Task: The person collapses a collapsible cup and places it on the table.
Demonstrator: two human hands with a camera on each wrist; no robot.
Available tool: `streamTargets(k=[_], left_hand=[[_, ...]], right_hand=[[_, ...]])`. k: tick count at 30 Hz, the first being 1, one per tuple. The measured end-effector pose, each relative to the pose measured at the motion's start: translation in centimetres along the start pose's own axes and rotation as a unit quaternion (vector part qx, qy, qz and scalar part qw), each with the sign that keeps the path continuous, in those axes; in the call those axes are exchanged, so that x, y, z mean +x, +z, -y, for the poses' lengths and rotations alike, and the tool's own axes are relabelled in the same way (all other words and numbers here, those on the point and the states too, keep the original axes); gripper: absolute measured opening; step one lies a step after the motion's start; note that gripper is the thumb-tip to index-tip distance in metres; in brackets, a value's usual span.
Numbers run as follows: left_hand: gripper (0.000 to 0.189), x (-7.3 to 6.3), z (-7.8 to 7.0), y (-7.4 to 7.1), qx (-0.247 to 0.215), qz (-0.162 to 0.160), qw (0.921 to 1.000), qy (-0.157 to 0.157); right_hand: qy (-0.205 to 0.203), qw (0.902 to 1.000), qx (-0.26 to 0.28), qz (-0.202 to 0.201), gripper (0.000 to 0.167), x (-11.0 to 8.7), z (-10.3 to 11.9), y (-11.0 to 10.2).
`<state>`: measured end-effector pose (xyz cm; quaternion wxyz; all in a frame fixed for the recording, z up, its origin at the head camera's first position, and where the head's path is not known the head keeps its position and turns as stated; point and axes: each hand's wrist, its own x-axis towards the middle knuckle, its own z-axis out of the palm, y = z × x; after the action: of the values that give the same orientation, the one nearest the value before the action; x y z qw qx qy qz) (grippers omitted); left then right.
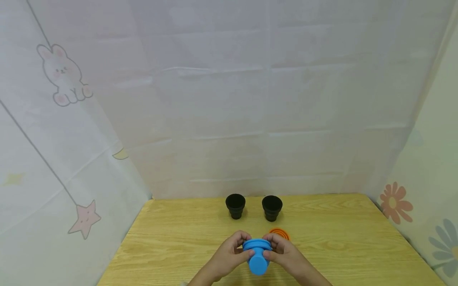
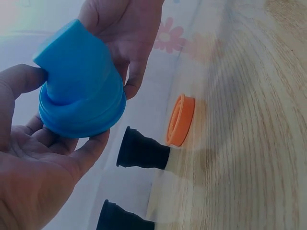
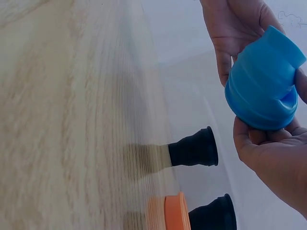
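A blue collapsible cup [image 1: 258,264] is held above the table between both hands, its base tipped toward the head camera and its wide rim facing away. My left hand [image 1: 229,255] grips its left side, thumb on the wall near the base and fingers at the rim. On the opposite side my right hand [image 1: 289,256] grips it the same way. Both wrist views show the blue cup's wall [image 2: 79,72] partly folded in, with a crease [image 3: 288,98] above the rim. Just beyond the right hand lies an orange collapsed cup [image 1: 284,232], partly hidden in the head view.
Two black stepped cups, the left one [image 1: 235,206] and the right one [image 1: 272,208], stand upright near the back edge of the wooden table [image 1: 161,238]. Behind the table hangs a pale cloth [image 1: 232,99], with printed cloth at both sides.
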<state>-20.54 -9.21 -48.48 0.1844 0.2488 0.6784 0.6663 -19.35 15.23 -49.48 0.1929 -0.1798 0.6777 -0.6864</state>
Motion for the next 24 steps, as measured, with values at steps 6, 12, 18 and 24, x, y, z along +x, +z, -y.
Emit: streamTargets(k=[6, 12, 18, 24], left_hand=[[0.030, 0.14, 0.30, 0.14, 0.017, -0.013, 0.9998, 0.001], [0.025, 0.24, 0.40, 0.20, 0.037, -0.025, 0.9990, -0.004], [0.021, 0.40, 0.40, 0.24, 0.060, -0.036, 0.9975, -0.008], [0.019, 0.46, 0.41, 0.31, 0.070, -0.034, 0.9969, -0.008]], right_hand=[[0.011, 0.9999, 0.002, -0.004, 0.042, 0.13, 0.05, -0.03], [0.022, 0.9997, 0.006, -0.003, 0.047, 0.26, -0.04, -0.02], [0.043, 0.9991, -0.004, -0.005, 0.052, 0.36, -0.17, 0.06], [0.045, 0.9989, -0.011, 0.002, 0.046, 0.39, -0.03, 0.19]])
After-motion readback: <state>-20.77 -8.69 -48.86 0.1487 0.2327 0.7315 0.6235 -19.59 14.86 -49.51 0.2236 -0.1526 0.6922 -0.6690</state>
